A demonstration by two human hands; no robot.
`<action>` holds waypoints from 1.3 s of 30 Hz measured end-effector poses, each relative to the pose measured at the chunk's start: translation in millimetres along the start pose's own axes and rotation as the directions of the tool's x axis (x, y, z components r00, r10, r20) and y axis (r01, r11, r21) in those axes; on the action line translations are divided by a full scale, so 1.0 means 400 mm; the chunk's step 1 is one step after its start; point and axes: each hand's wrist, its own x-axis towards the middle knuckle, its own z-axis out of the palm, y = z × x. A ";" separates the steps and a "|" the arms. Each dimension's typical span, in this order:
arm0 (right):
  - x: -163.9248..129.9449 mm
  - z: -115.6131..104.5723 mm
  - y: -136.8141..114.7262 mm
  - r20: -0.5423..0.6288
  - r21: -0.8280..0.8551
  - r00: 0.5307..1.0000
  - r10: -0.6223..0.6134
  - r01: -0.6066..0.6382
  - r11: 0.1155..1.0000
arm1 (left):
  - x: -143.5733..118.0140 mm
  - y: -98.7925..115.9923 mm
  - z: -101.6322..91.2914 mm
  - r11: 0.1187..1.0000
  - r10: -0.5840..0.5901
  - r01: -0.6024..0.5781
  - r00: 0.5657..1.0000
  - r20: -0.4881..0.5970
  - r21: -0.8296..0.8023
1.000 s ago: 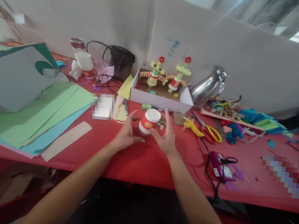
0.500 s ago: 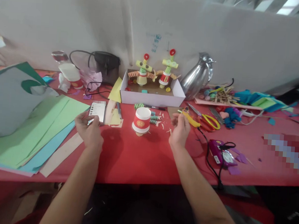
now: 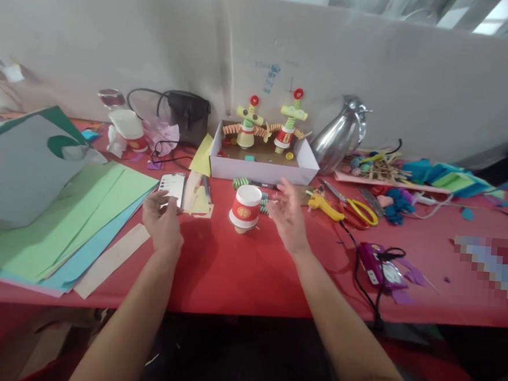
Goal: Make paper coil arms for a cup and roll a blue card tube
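A red and white paper cup [image 3: 245, 206] stands on the red table in front of me, with a small pale piece under its base. My right hand [image 3: 292, 219] is just right of the cup, fingers spread and nothing in them, apart from the cup. Behind the cup lie green striped paper springs [image 3: 240, 183], partly hidden. My left hand [image 3: 162, 222] hovers by a phone [image 3: 172, 188] with a lit screen. Its fingers are loosely bent and apart from the thumb, and no object shows in them.
At the back, a white box [image 3: 262, 171] holds two paper-cup figures. A steel jug [image 3: 338, 135] stands beside it. To the right lie a yellow glue gun [image 3: 326, 207], yellow-handled scissors [image 3: 363, 210] and a magenta device [image 3: 381, 266] with a black cord. Coloured paper sheets [image 3: 82, 213] cover the left.
My right hand has moved left from beside the glue gun toward the cup, and its fingers have spread. My left hand stays near the phone. The view has shifted slightly.
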 end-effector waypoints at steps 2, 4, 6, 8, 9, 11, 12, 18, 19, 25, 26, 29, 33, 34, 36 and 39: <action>0.005 0.018 -0.028 0.166 -0.116 0.983 -0.080 0.100 0.988 | -0.008 0.004 0.003 1.000 0.020 -0.021 0.998 0.060 0.012; 0.009 0.034 -0.049 0.274 -0.206 0.950 -0.147 0.207 0.956 | -0.016 0.008 0.007 0.998 0.044 -0.049 0.991 0.128 0.034; 0.009 0.045 -0.057 0.342 -0.252 0.921 -0.187 0.282 0.926 | -0.022 0.010 0.010 0.996 0.060 -0.071 0.982 0.179 0.053; 0.005 0.048 -0.053 0.370 -0.270 0.905 -0.210 0.322 0.907 | -0.027 0.011 0.012 0.994 0.070 -0.085 0.977 0.200 0.071; 0.003 0.048 -0.049 0.372 -0.275 0.902 -0.219 0.333 0.902 | -0.028 0.011 0.012 0.993 0.072 -0.089 0.976 0.203 0.078; -0.002 0.045 -0.039 0.370 -0.277 0.898 -0.238 0.351 0.894 | -0.030 0.011 0.013 0.991 0.071 -0.092 0.976 0.206 0.095; -0.004 0.043 -0.036 0.370 -0.278 0.896 -0.247 0.360 0.891 | -0.030 0.011 0.012 0.990 0.069 -0.092 0.976 0.204 0.103; -0.003 0.043 -0.026 0.391 -0.301 0.887 -0.246 0.376 0.876 | -0.032 0.013 0.012 0.989 0.072 -0.096 0.977 0.200 0.114; -0.003 0.044 -0.026 0.388 -0.292 0.888 -0.247 0.373 0.880 | -0.032 0.014 0.013 0.989 0.072 -0.096 0.977 0.200 0.114; -0.011 0.035 -0.036 0.330 -0.167 0.910 -0.252 0.319 0.933 | -0.030 0.007 0.013 0.988 0.068 -0.091 0.982 0.176 0.128; -0.011 0.032 -0.035 0.288 -0.131 0.926 -0.246 0.293 0.947 | -0.028 0.004 0.012 0.989 0.066 -0.087 0.984 0.166 0.124; -0.002 0.019 -0.020 0.062 -0.019 0.978 -0.201 0.203 0.979 | -0.022 -0.002 0.011 0.988 0.073 -0.089 0.989 0.127 0.124; 0.019 -0.003 0.025 -0.260 0.141 0.966 0.009 0.029 0.990 | -0.015 -0.005 0.010 0.983 0.095 -0.107 0.992 0.086 0.148; 0.024 -0.008 0.034 -0.289 0.181 0.955 0.063 -0.010 0.983 | -0.014 -0.005 0.009 0.983 0.097 -0.109 0.992 0.085 0.150; 0.030 -0.012 0.044 -0.273 0.216 0.955 0.112 -0.052 0.975 | -0.014 -0.005 0.009 0.982 0.098 -0.110 0.992 0.085 0.152; 0.025 -0.001 0.035 -0.105 0.168 0.992 0.064 -0.046 0.985 | -0.016 -0.005 0.011 0.984 0.088 -0.100 0.992 0.085 0.145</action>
